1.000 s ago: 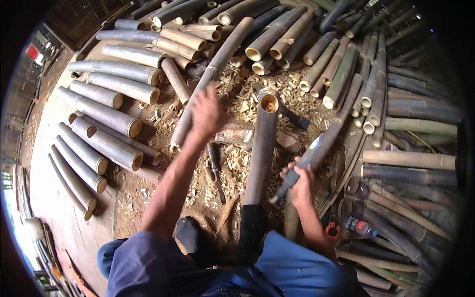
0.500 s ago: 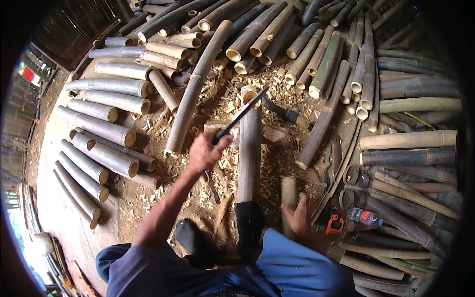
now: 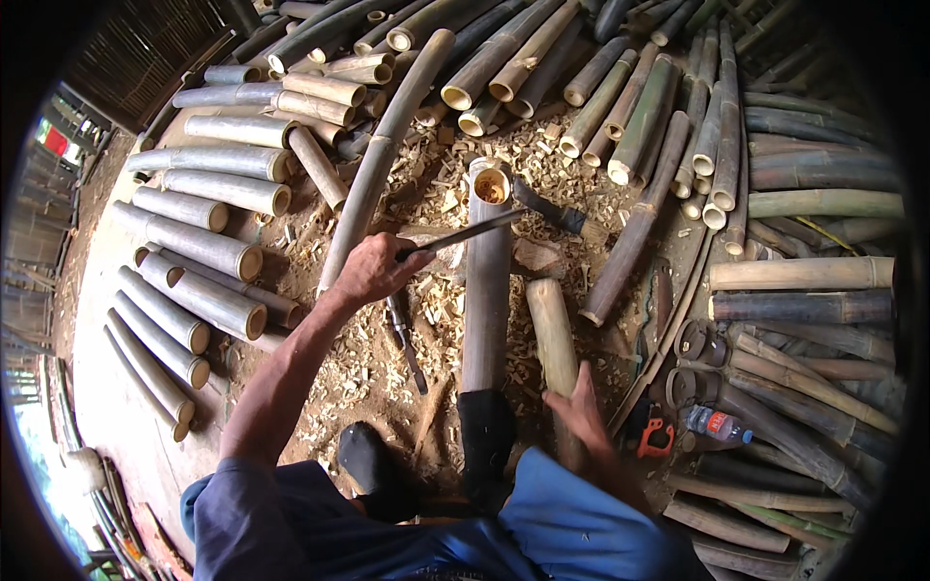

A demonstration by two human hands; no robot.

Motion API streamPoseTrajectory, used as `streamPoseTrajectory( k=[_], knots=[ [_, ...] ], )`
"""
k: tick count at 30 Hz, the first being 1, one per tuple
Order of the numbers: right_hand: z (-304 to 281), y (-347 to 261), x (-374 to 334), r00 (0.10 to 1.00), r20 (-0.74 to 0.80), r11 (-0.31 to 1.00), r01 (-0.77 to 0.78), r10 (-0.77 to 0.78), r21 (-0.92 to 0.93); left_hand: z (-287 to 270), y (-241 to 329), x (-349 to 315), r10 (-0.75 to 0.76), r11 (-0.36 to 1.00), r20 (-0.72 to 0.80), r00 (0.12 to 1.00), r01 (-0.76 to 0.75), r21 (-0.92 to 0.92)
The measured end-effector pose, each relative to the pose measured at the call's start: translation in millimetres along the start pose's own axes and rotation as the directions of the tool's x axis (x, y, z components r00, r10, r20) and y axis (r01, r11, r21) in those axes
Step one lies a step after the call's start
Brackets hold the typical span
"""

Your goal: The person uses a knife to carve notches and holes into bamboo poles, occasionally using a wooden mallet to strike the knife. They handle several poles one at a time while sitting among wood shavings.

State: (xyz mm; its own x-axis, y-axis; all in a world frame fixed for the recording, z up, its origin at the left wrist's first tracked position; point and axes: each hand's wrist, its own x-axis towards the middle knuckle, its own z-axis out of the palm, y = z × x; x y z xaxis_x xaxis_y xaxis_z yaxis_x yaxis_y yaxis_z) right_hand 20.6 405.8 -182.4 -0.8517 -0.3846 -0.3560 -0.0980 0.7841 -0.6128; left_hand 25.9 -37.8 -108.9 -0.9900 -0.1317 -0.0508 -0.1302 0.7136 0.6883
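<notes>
My left hand (image 3: 373, 269) is closed around the dark grip of a long, narrow metal blade (image 3: 475, 230), which slants up to the right across a bamboo tube (image 3: 486, 320). That tube lies lengthwise in front of me, its open end farthest away and its near end by my dark-covered foot (image 3: 486, 441). To its right, my right hand (image 3: 581, 416) is wrapped round the lower part of a thick, pale wooden club (image 3: 552, 329), which tilts slightly left. Whether the blade touches the tube cannot be told.
Wood chips (image 3: 446, 310) cover the ground, where a slim chisel-like tool (image 3: 405, 349) and a dark curved tool (image 3: 547, 208) lie. Cut bamboo tubes (image 3: 208, 247) line the left, more bamboo (image 3: 804, 273) the back and right. A plastic bottle (image 3: 717, 423) and an orange-red handle (image 3: 657, 438) lie right.
My right hand has closed on the wooden club and raised it, moving its top away from me. My left hand has shifted left, and the blade has swung down to a flatter slant.
</notes>
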Motion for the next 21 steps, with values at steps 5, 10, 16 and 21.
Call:
streamPoseTrajectory(
  k=[5, 10, 16, 21],
  knots=[
    [-22, -27, 7, 0.985, 0.148, 0.891, -0.147, 0.090, 0.430, -1, -1, 0, 0.033, 0.997, 0.107, 0.994, -0.040, 0.069],
    [-73, -60, -30, 0.832, 0.555, 0.335, -0.519, -0.014, 0.786, -12, -16, -1, 0.037, 0.991, 0.159, 0.987, -0.057, 0.120],
    [-83, -62, -49, 0.884, 0.468, 0.445, -0.422, 0.007, 0.790, -20, 8, 5, 0.001, 0.975, 0.281, 0.960, -0.063, 0.211],
    [-95, -77, -34, 0.966, 0.257, 0.601, -0.202, -0.005, 0.773, -10, 0, 1, 0.040, 0.950, 0.326, 0.944, -0.137, 0.279]
  ],
)
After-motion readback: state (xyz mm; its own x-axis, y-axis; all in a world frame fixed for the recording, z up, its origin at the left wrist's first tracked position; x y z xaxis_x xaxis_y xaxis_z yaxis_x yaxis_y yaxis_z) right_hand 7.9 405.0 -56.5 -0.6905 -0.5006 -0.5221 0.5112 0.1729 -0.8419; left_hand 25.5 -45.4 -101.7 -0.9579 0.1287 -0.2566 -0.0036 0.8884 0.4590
